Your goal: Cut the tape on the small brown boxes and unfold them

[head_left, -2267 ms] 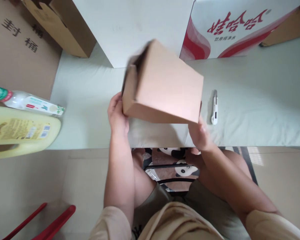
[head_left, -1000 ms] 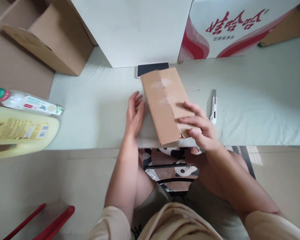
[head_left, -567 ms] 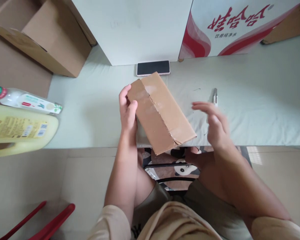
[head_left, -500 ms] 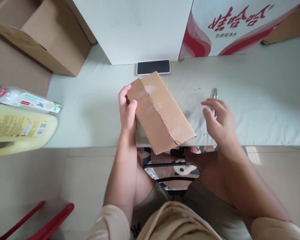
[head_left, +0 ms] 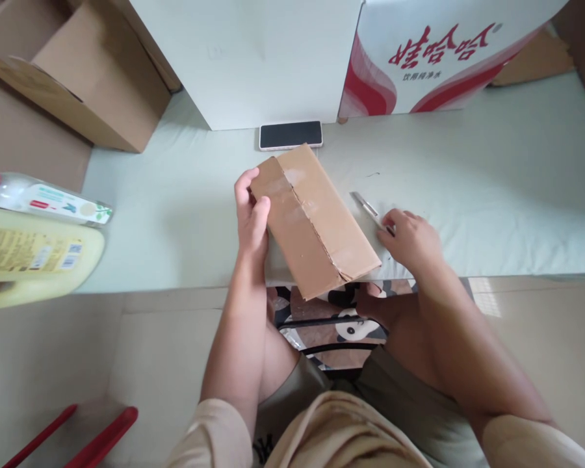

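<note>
A small brown cardboard box (head_left: 316, 221) with a taped seam along its top lies tilted at the table's front edge. My left hand (head_left: 253, 218) grips its upper left side, thumb on top and fingers round the edge. To the right of the box, my right hand (head_left: 412, 240) is closed round one end of a slim silver utility knife (head_left: 366, 205). The knife's other end points up and left towards the box, apart from it. My palm hides part of its handle.
A phone (head_left: 291, 135) lies behind the box, before a large white carton (head_left: 263, 65). A red-and-white carton (head_left: 419, 65) stands at the back right. On the left are a clear bottle (head_left: 53, 198), a yellow jug (head_left: 39, 247) and an open cardboard box (head_left: 107, 78).
My right hand has closed round the knife and turned it, so that it slants up and left, nearer the box. The left hand keeps its hold on the box.
</note>
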`<act>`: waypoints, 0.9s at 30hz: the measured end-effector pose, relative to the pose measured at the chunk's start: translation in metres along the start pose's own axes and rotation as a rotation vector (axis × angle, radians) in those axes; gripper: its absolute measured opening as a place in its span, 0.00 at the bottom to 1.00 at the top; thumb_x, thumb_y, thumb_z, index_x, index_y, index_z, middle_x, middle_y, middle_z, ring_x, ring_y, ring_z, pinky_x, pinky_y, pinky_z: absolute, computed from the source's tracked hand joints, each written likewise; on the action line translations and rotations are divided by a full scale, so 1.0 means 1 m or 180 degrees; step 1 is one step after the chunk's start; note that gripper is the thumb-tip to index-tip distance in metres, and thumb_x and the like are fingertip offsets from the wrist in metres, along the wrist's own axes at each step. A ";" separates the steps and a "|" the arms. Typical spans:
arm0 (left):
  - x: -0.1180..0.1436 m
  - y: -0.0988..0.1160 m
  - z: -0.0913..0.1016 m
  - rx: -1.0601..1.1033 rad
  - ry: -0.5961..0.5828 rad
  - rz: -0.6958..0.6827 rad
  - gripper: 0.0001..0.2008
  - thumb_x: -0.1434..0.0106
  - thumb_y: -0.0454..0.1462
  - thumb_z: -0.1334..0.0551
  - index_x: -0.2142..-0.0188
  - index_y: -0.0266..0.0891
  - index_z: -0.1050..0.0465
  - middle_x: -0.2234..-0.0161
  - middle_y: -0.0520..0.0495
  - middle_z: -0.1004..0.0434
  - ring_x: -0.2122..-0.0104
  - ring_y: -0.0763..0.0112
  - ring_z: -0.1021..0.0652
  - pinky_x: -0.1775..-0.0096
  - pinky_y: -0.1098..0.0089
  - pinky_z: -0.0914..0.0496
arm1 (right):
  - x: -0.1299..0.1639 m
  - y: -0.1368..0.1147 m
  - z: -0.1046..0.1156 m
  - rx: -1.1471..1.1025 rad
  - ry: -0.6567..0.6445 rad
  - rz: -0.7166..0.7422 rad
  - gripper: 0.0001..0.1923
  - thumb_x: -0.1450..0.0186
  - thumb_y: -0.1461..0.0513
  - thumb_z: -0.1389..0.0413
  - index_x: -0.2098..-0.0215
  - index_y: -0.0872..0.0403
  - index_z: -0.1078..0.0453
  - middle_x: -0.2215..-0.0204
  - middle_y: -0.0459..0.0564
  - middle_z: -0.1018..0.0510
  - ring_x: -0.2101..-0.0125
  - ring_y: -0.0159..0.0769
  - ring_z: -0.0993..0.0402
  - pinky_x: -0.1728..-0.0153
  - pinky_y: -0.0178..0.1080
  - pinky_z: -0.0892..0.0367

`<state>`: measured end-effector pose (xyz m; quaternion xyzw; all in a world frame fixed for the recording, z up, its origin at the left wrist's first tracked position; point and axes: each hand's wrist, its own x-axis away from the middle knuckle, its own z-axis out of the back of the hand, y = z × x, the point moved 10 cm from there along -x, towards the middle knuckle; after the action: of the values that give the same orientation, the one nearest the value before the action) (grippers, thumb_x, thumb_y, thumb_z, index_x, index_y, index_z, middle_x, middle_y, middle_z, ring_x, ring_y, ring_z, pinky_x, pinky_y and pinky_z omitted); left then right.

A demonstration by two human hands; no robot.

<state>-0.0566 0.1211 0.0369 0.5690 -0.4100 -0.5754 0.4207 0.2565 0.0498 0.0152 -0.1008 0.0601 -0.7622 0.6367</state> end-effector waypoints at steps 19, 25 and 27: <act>0.003 0.000 -0.018 -0.0149 -0.0073 -0.0081 0.36 0.37 0.67 0.42 0.37 0.54 0.39 0.41 0.42 0.28 0.45 0.53 0.21 0.46 0.55 0.24 | 0.013 -0.022 0.071 -0.3878 0.1309 0.0784 0.18 0.39 0.59 0.44 0.50 0.42 0.34 0.71 0.44 0.25 0.68 0.41 0.22 0.70 0.43 0.31; 0.006 0.006 -0.023 -0.0253 -0.0086 -0.0118 0.36 0.35 0.66 0.43 0.36 0.53 0.39 0.39 0.42 0.30 0.42 0.52 0.23 0.43 0.56 0.27 | 0.035 -0.044 0.121 -0.4017 0.1822 0.0479 0.11 0.37 0.51 0.41 0.64 0.45 0.37 0.71 0.44 0.34 0.77 0.36 0.27 0.77 0.42 0.40; 0.008 0.007 -0.023 -0.0318 -0.0099 -0.0145 0.34 0.35 0.65 0.43 0.37 0.53 0.39 0.39 0.43 0.30 0.42 0.52 0.23 0.41 0.54 0.28 | 0.047 -0.062 0.132 -0.4102 0.1728 0.0732 0.16 0.37 0.46 0.40 0.65 0.46 0.36 0.68 0.44 0.32 0.78 0.35 0.27 0.76 0.43 0.36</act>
<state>-0.0332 0.1115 0.0409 0.5475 -0.3743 -0.6133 0.4290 0.2199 0.0200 0.1607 -0.2569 0.6661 -0.5010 0.4892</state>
